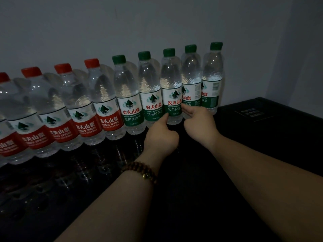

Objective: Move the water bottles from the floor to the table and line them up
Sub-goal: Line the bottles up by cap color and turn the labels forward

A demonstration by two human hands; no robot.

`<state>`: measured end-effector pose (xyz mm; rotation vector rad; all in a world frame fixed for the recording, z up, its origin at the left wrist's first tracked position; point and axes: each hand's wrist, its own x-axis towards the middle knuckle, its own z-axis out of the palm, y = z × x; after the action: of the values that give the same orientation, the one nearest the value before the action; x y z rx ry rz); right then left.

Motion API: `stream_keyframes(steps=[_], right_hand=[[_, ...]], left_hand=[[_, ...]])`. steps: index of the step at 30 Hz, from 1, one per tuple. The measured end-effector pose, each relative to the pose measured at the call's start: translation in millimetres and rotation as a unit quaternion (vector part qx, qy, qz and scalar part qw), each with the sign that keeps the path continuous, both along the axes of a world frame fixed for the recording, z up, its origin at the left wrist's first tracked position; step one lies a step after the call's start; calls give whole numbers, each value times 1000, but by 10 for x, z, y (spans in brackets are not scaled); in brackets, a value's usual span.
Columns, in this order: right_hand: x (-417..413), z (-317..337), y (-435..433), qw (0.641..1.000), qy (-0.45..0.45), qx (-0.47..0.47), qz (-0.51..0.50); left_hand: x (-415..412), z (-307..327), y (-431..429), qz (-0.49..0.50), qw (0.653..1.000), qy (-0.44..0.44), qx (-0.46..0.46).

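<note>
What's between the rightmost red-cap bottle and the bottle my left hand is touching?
Two green-cap bottles stand upright between the red-cap bottle and the touched bottle at the left hand, as the head view shows.

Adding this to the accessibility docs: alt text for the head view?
The left hand and right hand touch the middle green-capped bottle in a row of upright water bottles on a dark table against a wall. The red-capped bottles stand left of the five green-capped bottles.

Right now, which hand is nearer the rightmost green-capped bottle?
Right. The right hand lies just left of the rightmost green-capped bottle, in front of it; the left hand is farther left.
</note>
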<state>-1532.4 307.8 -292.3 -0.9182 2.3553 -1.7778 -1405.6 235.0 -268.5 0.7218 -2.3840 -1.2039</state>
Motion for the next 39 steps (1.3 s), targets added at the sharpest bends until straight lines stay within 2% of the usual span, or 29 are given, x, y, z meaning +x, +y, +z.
stream_keyframes(steps=[14,16,20,22,25,28,32,34,39], right_hand=[[-23,5,-4,999,13,-25,-23],[-23,23,14,995,12,-64,-80],[-116,84,85,959,-76,-144,-234],[-156,104,93,946,-104,-160,-260],[-176,153,99,936,-123,-172,-280],[-216,210,177,935,-116,-150,-299],[-256,224,287,950,-92,-67,-290],[-259,184,277,959,-73,-39,-271],[-257,129,239,967,-49,-43,-248]], left_hand=[[-52,-75,-63,-2,999,20,-38],[-62,-101,-60,-3,998,29,-62],[-90,-125,51,-35,989,72,-128],[-113,-124,120,-61,984,47,-162],[-193,-5,203,-81,971,-66,-216],[-346,147,301,-49,962,-127,-237],[-467,45,464,5,976,-80,-203],[-492,-58,437,1,984,-37,-173],[-534,-88,274,-4,997,60,-54]])
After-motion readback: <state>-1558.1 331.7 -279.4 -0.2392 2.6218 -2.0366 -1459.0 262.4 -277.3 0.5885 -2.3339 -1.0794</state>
